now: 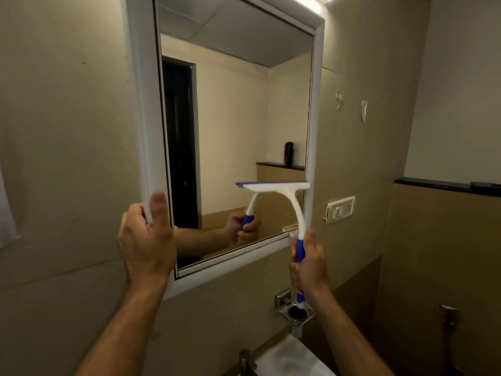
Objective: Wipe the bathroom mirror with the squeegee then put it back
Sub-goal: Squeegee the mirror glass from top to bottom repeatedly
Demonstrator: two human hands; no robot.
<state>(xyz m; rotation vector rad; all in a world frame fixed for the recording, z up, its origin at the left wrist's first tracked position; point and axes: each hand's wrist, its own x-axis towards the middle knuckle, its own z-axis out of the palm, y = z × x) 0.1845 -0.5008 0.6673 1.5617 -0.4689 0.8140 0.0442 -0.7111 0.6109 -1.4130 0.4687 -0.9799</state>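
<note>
A white-framed mirror [235, 109] hangs on the beige wall, seen at an angle. My left hand [146, 240] grips the frame's lower left edge, thumb on the front. My right hand [307, 263] is closed around the blue handle of a white squeegee [284, 192]. Its blade lies flat against the glass in the lower right part of the mirror, reaching the right frame. The mirror reflects the hand and the handle.
Below the mirror a chrome ring holder [296, 313] juts from the wall, above a white sink [290, 359] with a tap [245, 360]. A switch plate [340, 208] sits right of the mirror. A dark ledge [444, 185] runs along the right wall, with a spray fitting [448, 316] lower down.
</note>
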